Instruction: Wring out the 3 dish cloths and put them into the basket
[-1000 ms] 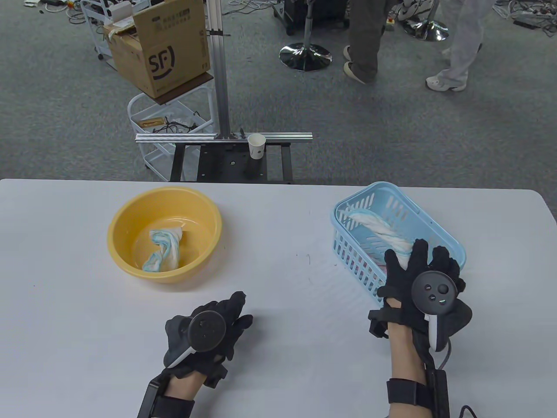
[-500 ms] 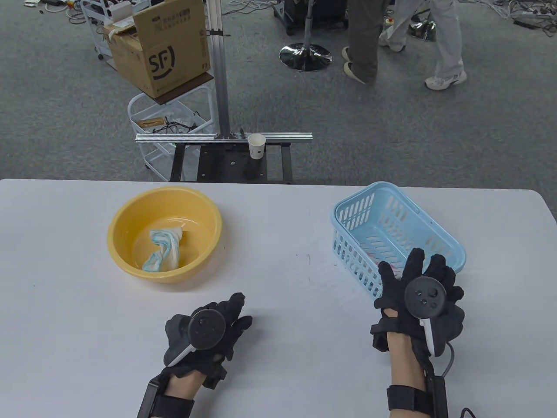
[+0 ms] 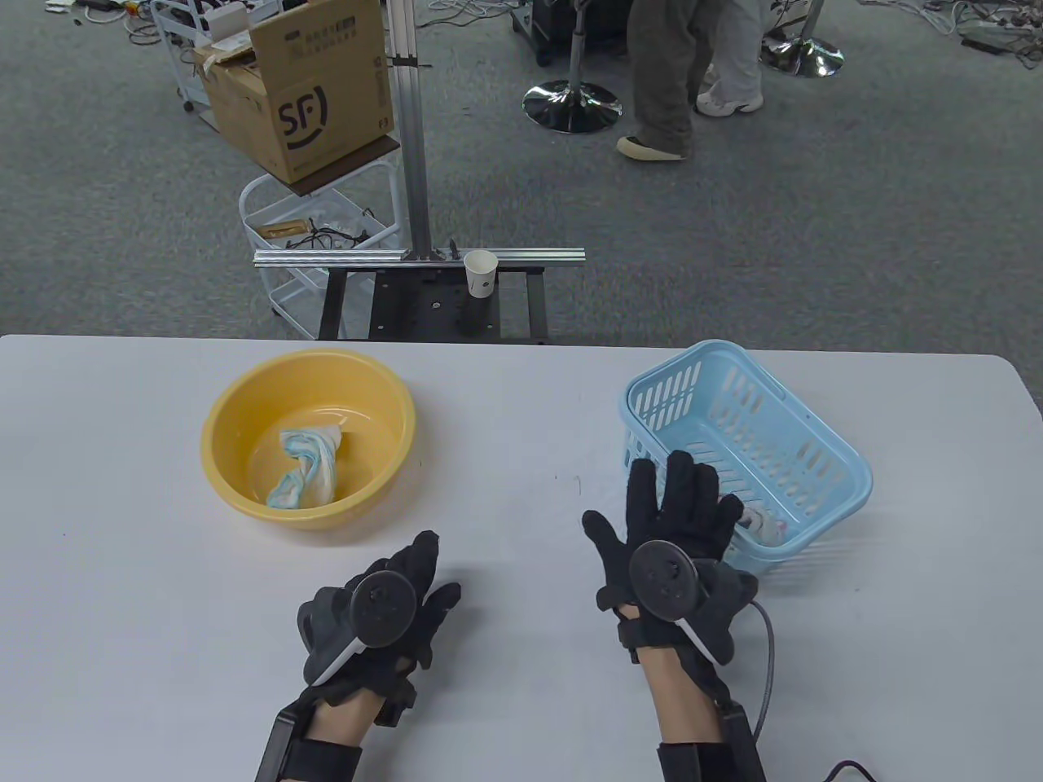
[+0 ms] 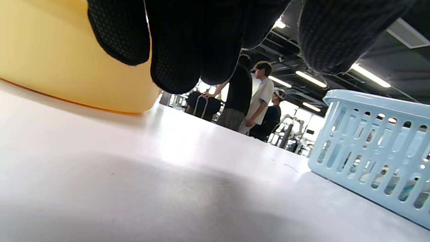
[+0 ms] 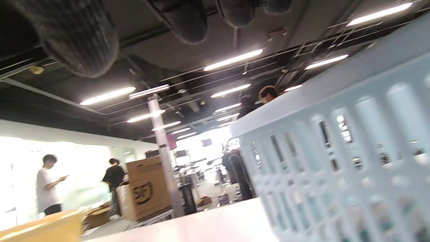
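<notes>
Hidden/unclear: basket (image 3: 823, 481) contents mostly blocked by the right hand (image 3: 664, 538) in the table view. Only a scrap of pale cloth (image 3: 762, 525) shows at the near end, through the slats; can't tell how many cloths are in there. Right wrist view is blurred, basket wall fills its right side, nothing readable inside. Left wrist view shows faint teal and white patches behind the slats low in the basket, shape not discernible.

Fingers: right hand is flat, fingers (image 3: 688, 489) straight and spread wide, holding nothing. It sits over the surface (image 3: 530, 423) at the basket's near-left corner, fingertips overlapping the basket's near wall in the table view; contact can't be confirmed. Left hand (image 3: 379, 607) is near the front edge, well apart from the basin (image 3: 244, 407), fingers (image 3: 420, 558) extended, loosely together, pointing towards the far side, holding nothing. In the left wrist view the fingertips hang just above the surface, no object between them.

Task things: one dish cloth (image 3: 305, 468) lies in the yellow basin, twisted into a rope shape, white with light-blue edging, lying diagonally across the bottom. Basin stands on the left of the surface; light-blue slatted basket on the right, rotated at an angle to the surface edge, upright.
</notes>
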`<state>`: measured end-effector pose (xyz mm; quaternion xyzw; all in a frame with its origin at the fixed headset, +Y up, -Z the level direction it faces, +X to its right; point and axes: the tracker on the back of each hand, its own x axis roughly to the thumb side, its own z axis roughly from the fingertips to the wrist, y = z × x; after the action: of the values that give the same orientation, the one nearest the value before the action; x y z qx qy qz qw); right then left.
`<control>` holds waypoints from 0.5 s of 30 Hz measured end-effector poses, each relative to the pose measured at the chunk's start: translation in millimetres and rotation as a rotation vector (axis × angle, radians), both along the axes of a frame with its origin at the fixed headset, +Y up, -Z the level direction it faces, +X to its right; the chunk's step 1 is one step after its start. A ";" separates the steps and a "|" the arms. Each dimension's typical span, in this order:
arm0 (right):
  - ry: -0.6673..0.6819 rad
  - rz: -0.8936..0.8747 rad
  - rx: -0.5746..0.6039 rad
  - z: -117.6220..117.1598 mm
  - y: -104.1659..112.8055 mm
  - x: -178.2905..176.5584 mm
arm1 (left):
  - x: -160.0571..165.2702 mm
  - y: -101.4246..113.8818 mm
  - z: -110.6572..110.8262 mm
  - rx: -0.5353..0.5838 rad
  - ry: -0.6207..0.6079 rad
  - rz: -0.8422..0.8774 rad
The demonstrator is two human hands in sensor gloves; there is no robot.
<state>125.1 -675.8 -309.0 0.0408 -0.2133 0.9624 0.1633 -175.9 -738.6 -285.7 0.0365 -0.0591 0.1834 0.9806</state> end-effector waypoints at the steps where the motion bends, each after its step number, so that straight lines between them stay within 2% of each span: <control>1: 0.023 0.013 -0.005 0.0 -3.8 -6.1 | -0.8 -0.7 -0.3 -0.002 0.009 -0.002; 7: 0.139 0.066 -0.071 -1.0 -37.7 -38.0 | -4.4 -3.4 -2.1 -0.016 0.028 -0.009; 15: 0.190 0.088 -0.138 0.4 -67.3 -45.1 | -5.7 -10.1 -5.4 -0.073 0.029 -0.009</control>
<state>80.0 -743.1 -308.5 0.1299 -0.1282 0.9728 0.1429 -181.7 -748.7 -291.1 0.0031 -0.0386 0.1803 0.9829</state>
